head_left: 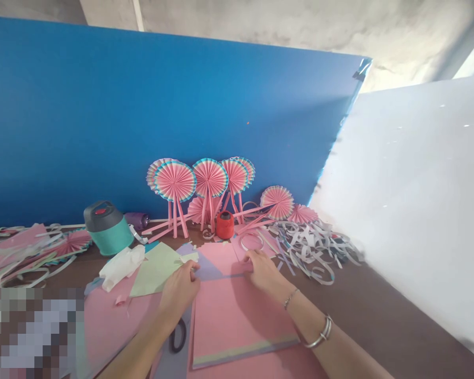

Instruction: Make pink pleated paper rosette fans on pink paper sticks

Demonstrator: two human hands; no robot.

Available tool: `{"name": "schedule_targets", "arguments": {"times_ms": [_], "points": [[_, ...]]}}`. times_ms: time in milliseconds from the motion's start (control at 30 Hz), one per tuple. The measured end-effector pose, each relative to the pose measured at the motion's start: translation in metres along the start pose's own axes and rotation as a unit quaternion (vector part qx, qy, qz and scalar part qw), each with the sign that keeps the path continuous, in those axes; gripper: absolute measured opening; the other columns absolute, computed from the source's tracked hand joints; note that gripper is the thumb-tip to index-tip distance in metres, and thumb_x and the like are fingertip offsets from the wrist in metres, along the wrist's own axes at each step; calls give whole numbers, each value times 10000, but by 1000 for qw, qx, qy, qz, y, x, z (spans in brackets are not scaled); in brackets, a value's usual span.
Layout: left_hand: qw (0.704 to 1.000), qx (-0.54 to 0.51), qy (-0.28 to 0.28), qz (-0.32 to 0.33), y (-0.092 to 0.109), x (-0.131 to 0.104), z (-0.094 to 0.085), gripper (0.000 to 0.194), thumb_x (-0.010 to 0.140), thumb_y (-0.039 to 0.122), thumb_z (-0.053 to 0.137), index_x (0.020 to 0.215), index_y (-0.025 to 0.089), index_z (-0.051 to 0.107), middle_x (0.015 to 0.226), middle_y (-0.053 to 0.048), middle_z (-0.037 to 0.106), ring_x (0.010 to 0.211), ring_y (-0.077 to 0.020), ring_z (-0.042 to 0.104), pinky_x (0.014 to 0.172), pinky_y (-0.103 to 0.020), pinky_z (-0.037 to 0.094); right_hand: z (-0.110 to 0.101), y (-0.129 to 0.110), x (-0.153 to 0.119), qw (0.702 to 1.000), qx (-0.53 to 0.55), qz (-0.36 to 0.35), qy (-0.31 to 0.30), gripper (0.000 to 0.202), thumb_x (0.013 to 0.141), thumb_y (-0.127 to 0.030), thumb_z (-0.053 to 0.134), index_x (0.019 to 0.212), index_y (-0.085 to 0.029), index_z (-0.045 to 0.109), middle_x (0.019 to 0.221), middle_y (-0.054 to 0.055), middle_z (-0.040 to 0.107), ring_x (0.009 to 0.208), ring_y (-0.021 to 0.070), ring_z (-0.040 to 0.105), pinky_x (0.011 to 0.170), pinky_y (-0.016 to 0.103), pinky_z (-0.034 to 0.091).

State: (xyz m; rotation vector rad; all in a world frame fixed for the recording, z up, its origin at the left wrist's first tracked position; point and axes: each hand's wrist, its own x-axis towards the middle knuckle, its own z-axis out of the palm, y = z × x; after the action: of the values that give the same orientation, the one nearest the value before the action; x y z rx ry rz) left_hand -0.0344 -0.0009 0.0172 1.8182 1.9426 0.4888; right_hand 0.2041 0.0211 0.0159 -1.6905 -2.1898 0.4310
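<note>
A pink paper sheet with pale green and lilac bands along its near edge lies in front of me. My left hand has its fingers curled at the sheet's far left corner, beside a small pale green paper scrap. At the far right corner my right hand pinches the edge, its fingertips partly hidden from view. Left of the sheet, partly behind my left forearm, show black scissor handles. More pink paper and a light green sheet lie beyond and beside my hands.
Pleated pink paper fans on stick-like legs lean against a blue board. A teal jar, a red container and crumpled white tissue stand or lie nearby. Tangled paper strips heap at the right, near a white panel.
</note>
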Motion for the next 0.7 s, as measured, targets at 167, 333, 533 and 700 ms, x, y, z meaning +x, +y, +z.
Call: {"name": "schedule_targets", "arguments": {"times_ms": [167,333,533,700], "points": [[1000,-2,4,4,-2,0,1,315,695,47,463,950,198,569,746,-1,620,791,-177,610,614,-229,356,-13,20,4,998,11,62,-12,251,643,-181,630,890,-150,596,902,72,620,884,214,535,754,281,365],[1000,-9,6,14,-5,2,2,303,701,27,460,922,198,576,770,-5,626,800,-169,609,649,-230,378,-29,45,8,994,84,69,-23,150,661,-194,607,808,-170,624,779,19,639,726,163,562,657,242,383],[998,-16,49,42,-13,1,7,283,735,35,449,936,198,562,792,-3,590,757,-152,600,676,-242,423,-59,69,6,969,-36,204,133,215,802,-207,445,800,-190,659,832,47,682,775,181,603,634,247,373],[976,34,152,152,-10,-7,9,226,816,119,400,949,202,563,965,-50,590,845,-185,596,694,-294,462,-63,79,2,951,-127,258,115,228,791,-207,469,798,-203,697,873,77,685,818,207,611,633,265,369]]}}
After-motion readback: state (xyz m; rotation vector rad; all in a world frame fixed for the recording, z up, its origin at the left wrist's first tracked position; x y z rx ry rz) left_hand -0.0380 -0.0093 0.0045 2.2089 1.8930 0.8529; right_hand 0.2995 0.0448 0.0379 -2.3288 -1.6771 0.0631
